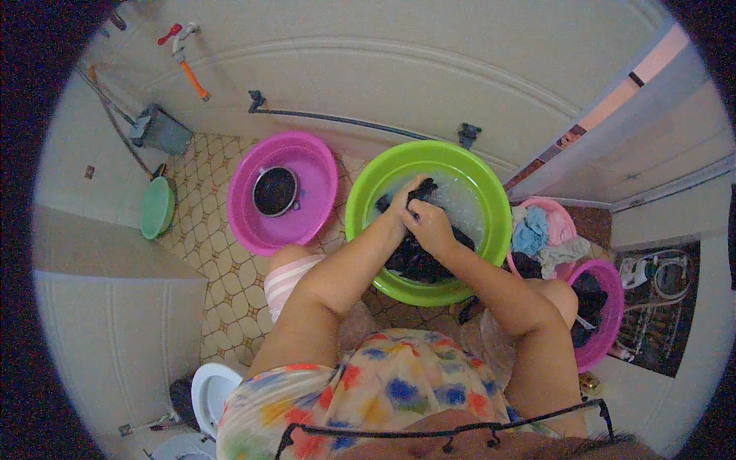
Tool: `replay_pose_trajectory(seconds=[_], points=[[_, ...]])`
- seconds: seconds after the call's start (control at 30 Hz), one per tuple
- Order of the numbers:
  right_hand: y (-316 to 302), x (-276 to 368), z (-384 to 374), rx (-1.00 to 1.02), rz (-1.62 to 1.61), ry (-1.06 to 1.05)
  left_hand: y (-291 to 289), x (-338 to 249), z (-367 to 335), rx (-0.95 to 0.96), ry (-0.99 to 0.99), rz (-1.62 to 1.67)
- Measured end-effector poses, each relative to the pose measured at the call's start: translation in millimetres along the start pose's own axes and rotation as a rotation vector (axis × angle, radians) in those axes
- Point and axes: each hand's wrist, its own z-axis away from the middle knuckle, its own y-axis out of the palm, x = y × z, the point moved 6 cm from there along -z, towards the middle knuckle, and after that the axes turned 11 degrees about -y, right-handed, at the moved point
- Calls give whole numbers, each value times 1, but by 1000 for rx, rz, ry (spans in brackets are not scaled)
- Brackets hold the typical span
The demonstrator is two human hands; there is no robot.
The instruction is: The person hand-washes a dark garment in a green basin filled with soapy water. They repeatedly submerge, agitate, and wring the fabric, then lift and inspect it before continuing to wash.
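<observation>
I have the left hand (404,201) and the right hand (431,228) together over the green tub (363,230), each grip curled closed on dark cloth (426,187), probably held there so drips fall back into the cloudy water (469,201), where more dark fabric (414,259) lies. The green tub seems set before the knees so both arms reach it easily. Right of it, piled clothes (529,230) and a purple tub (616,313) seem kept close for reaching, while left of it a pink tub (316,178) holds a dark bowl (275,192), perhaps clear of splashes.
</observation>
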Motion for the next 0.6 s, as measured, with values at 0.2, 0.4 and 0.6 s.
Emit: replay_pose_trajectory(seconds=[0.2, 0.4, 0.6], points=[[-11, -23, -5, -5, 279, -68, 39, 26, 31, -169, -102, 57], [-18, -77, -7, 88, 187, 356, 37, 9, 32, -370, -20, -8], [0, -139, 16, 34, 163, 362, 0, -1, 16, -511, 81, -281]])
